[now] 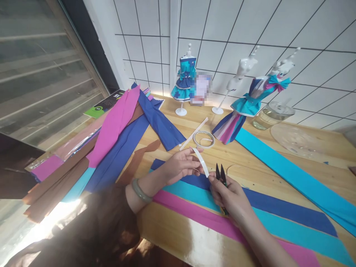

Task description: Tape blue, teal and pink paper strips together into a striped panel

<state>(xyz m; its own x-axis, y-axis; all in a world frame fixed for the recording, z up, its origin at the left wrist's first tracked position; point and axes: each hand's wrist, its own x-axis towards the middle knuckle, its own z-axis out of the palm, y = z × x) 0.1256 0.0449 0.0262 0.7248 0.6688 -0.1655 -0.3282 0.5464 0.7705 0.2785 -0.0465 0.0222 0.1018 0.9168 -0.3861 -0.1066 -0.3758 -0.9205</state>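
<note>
A short strip of white tape [200, 161] is stretched between my two hands, above the coloured crepe paper strips. My left hand [183, 163], with a pale green bangle at the wrist, pinches the strip's upper end. The lower end is under the thumb of my right hand [228, 194]. That same hand also holds small black scissors [221, 174], their blades pointing away from me and slightly apart. Below the hands lie a dark blue strip [283, 205], a turquoise strip [294, 224] and a pink strip [191, 215], side by side.
A tape roll [204, 139] lies beyond my hands. Behind it stand a dressed mini mannequin [185, 79], a bare one [240, 74] and another dressed one [250, 100]. Folded crepe paper [116, 122] is piled left; a turquoise length [294, 178] and a glass jar [272, 115] are right.
</note>
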